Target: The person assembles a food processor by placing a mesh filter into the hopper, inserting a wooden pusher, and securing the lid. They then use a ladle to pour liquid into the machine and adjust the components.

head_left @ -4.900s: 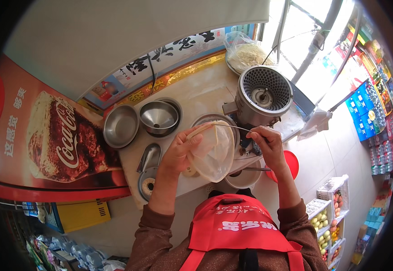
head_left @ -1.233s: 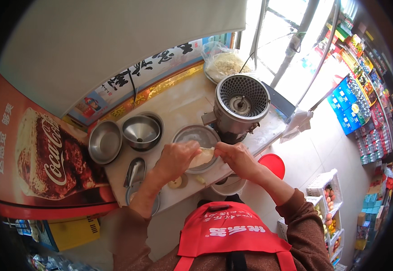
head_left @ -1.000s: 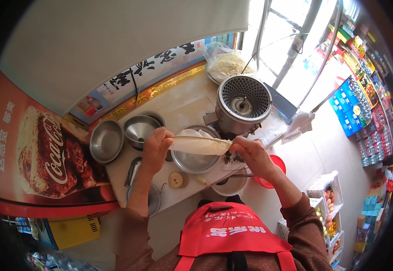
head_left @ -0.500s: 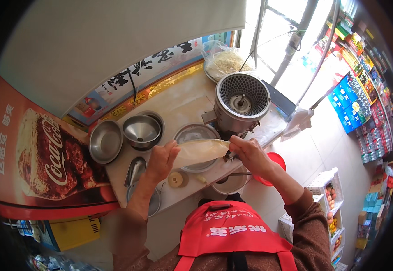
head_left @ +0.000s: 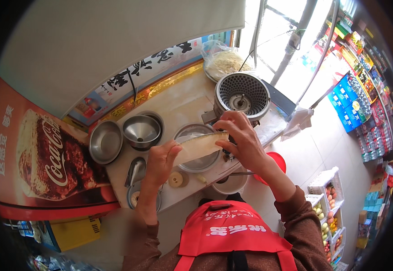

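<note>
Between my hands a pale cream, thin, slightly see-through bag-like sheet [head_left: 199,148] is stretched level, with a darker line along its upper edge. My left hand [head_left: 161,159] pinches its left end, thumb up. At the other end my right hand [head_left: 238,135] grips it, thumb below and curled fingers above. Beneath the sheet is a round metal basin [head_left: 178,131], partly covered by it. Just beyond my right hand stands a metal machine with a perforated drum [head_left: 230,92]. Near my left wrist are a cream round disc [head_left: 175,179] and a metal scoop [head_left: 136,170].
Steel bowls [head_left: 104,142] and a steel funnel [head_left: 141,128] sit at the counter's left. A bag of pale crumbly stuff [head_left: 226,61] lies at the back. Below the front edge are a white bucket [head_left: 232,184] and a red basin [head_left: 277,165]. Fruit crates [head_left: 325,185] stand to the right.
My right hand has risen slightly and shifted its grip, fingers now more arched. The sheet's right end has turned flatter and wider. My left forearm has moved slightly right.
</note>
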{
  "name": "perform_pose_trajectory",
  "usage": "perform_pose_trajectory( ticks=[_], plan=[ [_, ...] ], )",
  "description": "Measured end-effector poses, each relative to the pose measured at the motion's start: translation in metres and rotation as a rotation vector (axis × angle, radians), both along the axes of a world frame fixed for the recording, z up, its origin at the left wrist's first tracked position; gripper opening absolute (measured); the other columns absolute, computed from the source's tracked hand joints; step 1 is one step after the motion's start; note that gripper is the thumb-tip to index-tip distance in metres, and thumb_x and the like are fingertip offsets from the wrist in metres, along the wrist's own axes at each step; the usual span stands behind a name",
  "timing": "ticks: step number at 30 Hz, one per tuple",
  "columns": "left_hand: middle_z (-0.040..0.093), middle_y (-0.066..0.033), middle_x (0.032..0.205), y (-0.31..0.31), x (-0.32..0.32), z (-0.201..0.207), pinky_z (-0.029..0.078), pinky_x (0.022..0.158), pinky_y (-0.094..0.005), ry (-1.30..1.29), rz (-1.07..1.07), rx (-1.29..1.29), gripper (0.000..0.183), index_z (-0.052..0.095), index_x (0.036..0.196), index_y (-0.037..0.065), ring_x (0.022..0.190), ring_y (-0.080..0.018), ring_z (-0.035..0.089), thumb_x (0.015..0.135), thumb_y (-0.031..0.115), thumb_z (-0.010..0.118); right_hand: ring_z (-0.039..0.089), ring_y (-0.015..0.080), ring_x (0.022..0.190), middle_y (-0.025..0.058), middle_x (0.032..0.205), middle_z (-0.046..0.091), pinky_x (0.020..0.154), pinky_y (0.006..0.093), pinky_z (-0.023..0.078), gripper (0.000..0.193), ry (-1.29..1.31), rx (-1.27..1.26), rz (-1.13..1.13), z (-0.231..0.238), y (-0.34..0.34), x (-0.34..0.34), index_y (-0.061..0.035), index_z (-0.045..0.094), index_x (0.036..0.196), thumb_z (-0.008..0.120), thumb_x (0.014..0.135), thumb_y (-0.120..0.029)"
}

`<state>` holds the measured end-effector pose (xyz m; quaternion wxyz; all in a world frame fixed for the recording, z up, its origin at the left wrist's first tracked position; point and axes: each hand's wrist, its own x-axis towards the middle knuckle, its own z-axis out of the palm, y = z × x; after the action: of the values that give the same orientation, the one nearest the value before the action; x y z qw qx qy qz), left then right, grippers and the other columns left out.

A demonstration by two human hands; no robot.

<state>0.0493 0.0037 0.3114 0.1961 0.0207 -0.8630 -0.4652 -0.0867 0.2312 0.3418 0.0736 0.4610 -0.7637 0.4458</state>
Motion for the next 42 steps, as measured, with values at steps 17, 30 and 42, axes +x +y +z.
perform_pose_trajectory(
  ticks=[17,30,42],
  plan=[
    [0.036,0.0099,0.060,0.015,0.004,-0.006,0.017,0.045,-0.0224,0.129,0.220,0.974,0.044,0.045,0.066,0.017,0.050,-0.0020,0.026,0.099,0.041,0.060,0.043,0.0102,0.072,0.0002,0.073,0.049,0.066,0.0258,0.038,0.030,-0.637,-0.374,-0.105,-0.077,-0.025,-0.011,-0.0013,0.056,0.085,0.058,0.101,-0.026],
    [0.046,0.0028,0.060,-0.009,0.005,0.008,0.031,0.049,-0.0266,-0.066,0.155,0.440,0.046,0.055,0.068,0.006,0.050,-0.0090,0.037,0.099,0.039,0.060,0.056,0.0139,0.089,0.0070,0.097,0.062,0.080,0.0291,0.046,0.032,-0.917,-0.008,-0.052,-0.111,-0.004,-0.016,0.0003,0.067,0.098,0.061,0.100,-0.031],
    [0.066,-0.0108,0.079,0.000,0.000,0.008,0.048,0.067,-0.0321,-0.171,0.013,0.007,0.024,0.070,0.091,0.002,0.071,-0.0223,0.063,0.090,0.026,0.070,0.049,0.0234,0.069,0.0116,0.072,0.050,0.068,0.0329,0.043,0.027,-0.567,0.093,0.133,-0.055,-0.018,0.013,0.0013,0.054,0.083,0.062,0.096,-0.021]
  ],
)
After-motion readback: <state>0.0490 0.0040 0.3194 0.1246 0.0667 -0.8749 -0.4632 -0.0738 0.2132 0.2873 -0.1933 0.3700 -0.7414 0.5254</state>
